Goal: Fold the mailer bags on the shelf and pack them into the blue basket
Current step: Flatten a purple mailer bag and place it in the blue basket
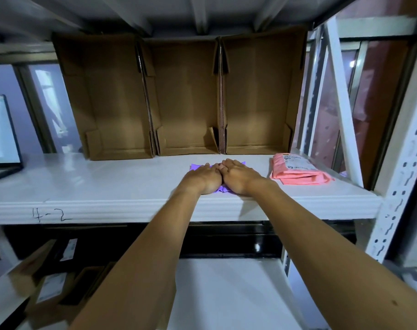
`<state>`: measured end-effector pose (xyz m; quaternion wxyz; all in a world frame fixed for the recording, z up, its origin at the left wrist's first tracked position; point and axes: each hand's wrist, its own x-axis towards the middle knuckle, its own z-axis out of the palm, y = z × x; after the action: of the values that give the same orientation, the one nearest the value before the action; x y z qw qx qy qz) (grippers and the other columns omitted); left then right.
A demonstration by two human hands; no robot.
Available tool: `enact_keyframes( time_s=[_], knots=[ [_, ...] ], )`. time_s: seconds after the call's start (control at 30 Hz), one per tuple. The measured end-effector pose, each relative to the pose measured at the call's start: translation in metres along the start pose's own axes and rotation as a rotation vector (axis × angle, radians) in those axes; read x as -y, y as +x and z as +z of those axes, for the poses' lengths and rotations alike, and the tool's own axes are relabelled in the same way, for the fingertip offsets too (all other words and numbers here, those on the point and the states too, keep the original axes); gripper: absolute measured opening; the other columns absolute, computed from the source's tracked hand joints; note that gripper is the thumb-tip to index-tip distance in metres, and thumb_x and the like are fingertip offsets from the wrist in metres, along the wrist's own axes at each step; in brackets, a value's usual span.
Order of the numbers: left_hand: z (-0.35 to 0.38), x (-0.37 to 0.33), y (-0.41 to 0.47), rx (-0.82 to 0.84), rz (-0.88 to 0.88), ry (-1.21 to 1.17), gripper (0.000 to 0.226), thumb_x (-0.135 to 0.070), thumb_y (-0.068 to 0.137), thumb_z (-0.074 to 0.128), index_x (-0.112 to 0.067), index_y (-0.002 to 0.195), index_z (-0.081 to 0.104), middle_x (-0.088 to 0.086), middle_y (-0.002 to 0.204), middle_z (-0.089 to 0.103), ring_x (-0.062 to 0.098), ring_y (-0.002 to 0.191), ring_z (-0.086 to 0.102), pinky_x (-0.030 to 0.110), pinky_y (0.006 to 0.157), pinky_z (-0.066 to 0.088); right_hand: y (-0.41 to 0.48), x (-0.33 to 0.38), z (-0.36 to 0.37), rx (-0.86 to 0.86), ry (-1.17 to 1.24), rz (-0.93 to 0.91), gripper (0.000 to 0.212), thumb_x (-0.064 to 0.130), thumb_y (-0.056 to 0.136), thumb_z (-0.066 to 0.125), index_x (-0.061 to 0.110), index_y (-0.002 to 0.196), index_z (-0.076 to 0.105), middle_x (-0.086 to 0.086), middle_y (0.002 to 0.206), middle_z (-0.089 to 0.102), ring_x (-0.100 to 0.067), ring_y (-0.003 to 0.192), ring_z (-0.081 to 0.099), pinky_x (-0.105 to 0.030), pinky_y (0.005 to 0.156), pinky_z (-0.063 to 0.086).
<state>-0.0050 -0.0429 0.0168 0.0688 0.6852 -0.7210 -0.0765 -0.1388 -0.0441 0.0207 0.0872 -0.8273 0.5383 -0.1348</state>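
Note:
A purple mailer bag [193, 166] lies folded small on the white shelf [107, 182], near its front edge. Both palms press flat on it, side by side and touching. My left hand [203, 177] covers its left part and my right hand [238, 176] covers its right part, fingers straight. Only purple corners show past the fingertips and between the wrists. A pink mailer bag [298, 171], folded with a white label on top, lies to the right of my hands. The blue basket is not in view.
Three open cardboard boxes [188, 98] stand on their sides at the back of the shelf. A white slotted upright [400, 177] frames the right side. Brown labelled parcels [50, 289] sit on the lower shelf at the left. A framed sheet [0, 132] stands far left.

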Motion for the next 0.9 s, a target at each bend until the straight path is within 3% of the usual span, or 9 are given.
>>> enact_keyframes(
  time_s=[0.2,0.3,0.4,0.53,0.67,0.73,0.9],
  knots=[
    [0.003,0.002,0.001,-0.020,-0.098,0.023,0.066,-0.048,0.098,0.017,-0.028,0.161,0.011,0.000,0.169,0.003,0.019,0.155,0.004,0.046,0.124,0.009,-0.001,0.000,0.000,-0.001,-0.009,0.070,0.051,0.039,0.104,0.019,0.018,0.146,0.038,-0.004,0.156,0.029,-0.024,0.145,0.025,-0.045,0.113,0.025],
    [0.002,0.002,-0.002,-0.023,-0.178,-0.002,0.070,-0.052,0.099,0.019,-0.021,0.161,0.012,0.000,0.169,0.003,0.017,0.155,0.003,0.044,0.125,0.004,-0.001,-0.001,-0.001,0.012,-0.033,0.087,0.059,0.046,0.100,0.020,0.016,0.149,0.033,-0.006,0.160,0.024,-0.027,0.146,0.024,-0.046,0.112,0.025],
    [-0.001,0.004,-0.003,-0.025,-0.195,0.011,0.071,-0.054,0.100,0.022,-0.017,0.161,0.014,0.002,0.169,0.009,0.020,0.155,0.008,0.044,0.125,0.007,-0.007,-0.003,-0.005,0.033,-0.024,0.091,0.055,0.038,0.106,0.020,0.015,0.155,0.021,-0.006,0.164,0.014,-0.028,0.150,0.017,-0.045,0.117,0.020],
    [-0.004,0.020,-0.005,-0.020,-0.164,0.008,0.070,-0.055,0.102,0.017,-0.019,0.161,0.010,-0.001,0.169,0.004,0.016,0.155,0.003,0.044,0.125,0.003,-0.017,-0.005,-0.011,0.060,-0.056,0.060,0.054,0.034,0.107,0.023,0.016,0.157,0.015,-0.008,0.164,0.011,-0.030,0.150,0.013,-0.046,0.119,0.019],
    [-0.007,0.034,-0.015,-0.023,-0.153,0.022,0.069,-0.055,0.103,0.016,-0.019,0.161,0.009,-0.002,0.169,0.003,0.015,0.155,-0.001,0.044,0.125,0.001,-0.020,-0.007,-0.014,0.100,0.075,0.125,0.061,0.050,0.106,0.017,0.020,0.159,0.006,-0.001,0.167,0.004,-0.027,0.152,0.010,-0.043,0.120,0.013],
    [-0.008,0.034,-0.015,-0.019,-0.143,0.027,0.067,-0.053,0.104,0.016,-0.019,0.161,0.009,-0.002,0.169,0.004,0.016,0.155,0.000,0.045,0.125,0.002,-0.020,-0.007,-0.015,0.107,0.113,0.166,0.065,0.056,0.103,0.017,0.024,0.159,0.005,0.002,0.167,0.002,-0.027,0.153,0.008,-0.045,0.120,0.011],
    [-0.007,0.030,-0.018,-0.036,-0.142,0.045,0.065,-0.051,0.105,0.017,-0.019,0.161,0.011,-0.001,0.169,0.005,0.018,0.155,0.004,0.046,0.125,0.006,-0.026,-0.008,-0.015,0.091,0.066,0.106,0.056,0.047,0.107,0.016,0.028,0.159,0.006,0.000,0.167,0.003,-0.029,0.152,0.010,-0.045,0.120,0.013]
  ],
)
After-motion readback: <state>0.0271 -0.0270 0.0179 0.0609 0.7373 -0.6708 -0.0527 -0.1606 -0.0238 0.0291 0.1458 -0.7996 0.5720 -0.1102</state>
